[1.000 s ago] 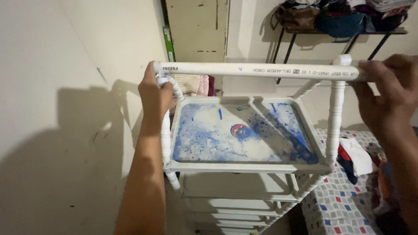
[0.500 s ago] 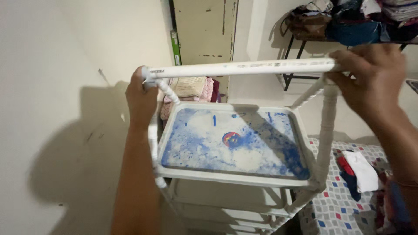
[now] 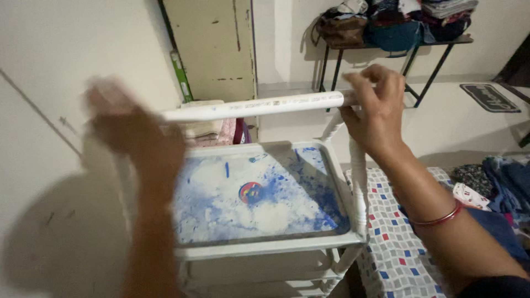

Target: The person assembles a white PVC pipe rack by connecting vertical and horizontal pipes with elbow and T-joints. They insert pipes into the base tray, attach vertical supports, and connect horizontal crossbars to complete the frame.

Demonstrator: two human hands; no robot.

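Note:
A white plastic pipe point(image 3: 259, 106) runs level across the top of a white pipe rack. My right hand point(image 3: 375, 110) is closed around the pipe's right end, above the rack's right upright post point(image 3: 359, 182). My left hand point(image 3: 132, 132) is blurred by motion at the pipe's left end; its grip is unclear. Below the pipe lies the rack's top tray point(image 3: 265, 245), white and smeared with blue, with a small round coloured sticker point(image 3: 250, 192) near its middle. Lower shelves point(image 3: 259, 270) show under the tray.
A pale wall stands close on the left and a worn door point(image 3: 221, 44) behind. A dark metal table point(image 3: 436, 49) piled with bags and clothes is at the back right. A checkered cloth point(image 3: 397, 243), loose clothes point(image 3: 508, 182) and a dark mat point(image 3: 491, 98) lie on the floor.
The view has tilted and swung left. The pipe's left end has dropped so it now slopes, and my left hand has become blurred with movement. My right hand stays on the pipe's right end.

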